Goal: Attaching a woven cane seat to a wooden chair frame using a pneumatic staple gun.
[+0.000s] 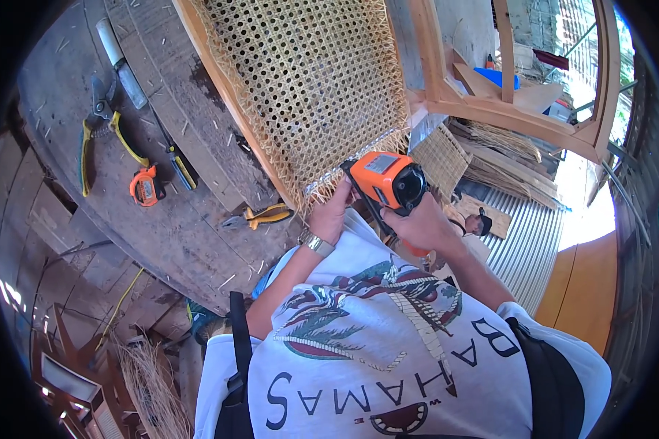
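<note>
My right hand [421,225] is wrapped round the grip of an orange and black power staple gun [381,175]. The tool's nose rests at the near edge of a woven cane panel [307,80] set in a wooden frame [231,95]. Frayed cane ends stick out along the panel's edges. Close beside the nose, my left hand [329,218], with a metal watch at the wrist, is curled at the frame's near edge. Its fingertips are partly hidden by the tool, so what they grip is unclear.
On the worn wooden table [198,241] lie yellow-handled pliers [260,216], pruning shears [102,124], an orange tape measure [146,186], a small yellow-and-black-handled tool [181,170] and a long-bladed knife [128,80]. A wooden chair frame [520,121] rises at right; another person [476,225] is beyond my right arm.
</note>
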Demonstrator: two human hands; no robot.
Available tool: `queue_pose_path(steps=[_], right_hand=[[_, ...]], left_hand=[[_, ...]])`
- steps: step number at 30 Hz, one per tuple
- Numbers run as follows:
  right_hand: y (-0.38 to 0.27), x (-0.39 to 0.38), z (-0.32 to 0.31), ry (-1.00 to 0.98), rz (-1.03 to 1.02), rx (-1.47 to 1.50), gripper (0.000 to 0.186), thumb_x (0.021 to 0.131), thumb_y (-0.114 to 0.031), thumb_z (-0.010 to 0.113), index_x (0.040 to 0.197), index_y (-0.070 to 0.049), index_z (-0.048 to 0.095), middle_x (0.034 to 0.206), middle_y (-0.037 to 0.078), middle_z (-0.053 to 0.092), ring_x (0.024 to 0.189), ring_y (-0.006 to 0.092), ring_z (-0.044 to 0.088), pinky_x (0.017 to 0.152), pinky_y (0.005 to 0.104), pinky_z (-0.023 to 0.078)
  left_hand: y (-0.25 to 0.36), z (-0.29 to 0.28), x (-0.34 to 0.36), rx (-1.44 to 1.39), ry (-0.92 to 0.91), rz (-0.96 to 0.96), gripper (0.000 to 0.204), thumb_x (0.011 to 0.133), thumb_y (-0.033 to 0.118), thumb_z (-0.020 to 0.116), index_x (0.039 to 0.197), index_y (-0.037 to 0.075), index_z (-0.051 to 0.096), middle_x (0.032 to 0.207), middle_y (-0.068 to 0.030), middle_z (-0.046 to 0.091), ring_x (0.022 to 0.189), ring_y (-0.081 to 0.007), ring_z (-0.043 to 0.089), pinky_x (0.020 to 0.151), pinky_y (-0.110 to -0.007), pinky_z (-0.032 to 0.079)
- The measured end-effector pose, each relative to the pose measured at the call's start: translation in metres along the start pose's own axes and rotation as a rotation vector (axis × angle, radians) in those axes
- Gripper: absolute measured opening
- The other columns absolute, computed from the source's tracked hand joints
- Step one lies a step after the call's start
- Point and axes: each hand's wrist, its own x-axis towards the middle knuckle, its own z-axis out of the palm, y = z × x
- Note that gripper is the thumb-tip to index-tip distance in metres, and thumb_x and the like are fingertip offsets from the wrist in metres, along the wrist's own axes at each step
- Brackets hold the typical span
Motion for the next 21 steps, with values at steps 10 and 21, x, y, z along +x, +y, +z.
queue_pose_path(steps=[10, 21], right_hand=[[-0.010, -0.012, -0.005, -0.067, 0.260, 0.181, 0.026, 0.081, -0.019, 0.068, 0.100, -0.001, 0.066, 0.074, 0.007, 0.066, 0.068, 0.0134, 0.062, 0.067, 0.0340, 0.052], [-0.024, -0.011, 0.008, -0.048, 0.226, 0.238, 0.025, 0.081, -0.016, 0.068, 0.100, 0.000, 0.066, 0.077, 0.008, 0.067, 0.073, 0.0128, 0.062, 0.072, 0.0339, 0.051]], left_hand=[[-0.022, -0.035, -0.013, -0.130, -0.175, 0.012, 0.044, 0.097, 0.040, 0.051, 0.113, 0.001, 0.065, 0.108, -0.0111, 0.069, 0.100, -0.0189, 0.064, 0.086, -0.033, 0.048], [-0.017, -0.032, -0.006, -0.135, -0.051, -0.004, 0.028, 0.095, 0.031, 0.062, 0.104, 0.005, 0.066, 0.090, -0.0047, 0.069, 0.078, -0.0124, 0.066, 0.073, -0.027, 0.054]])
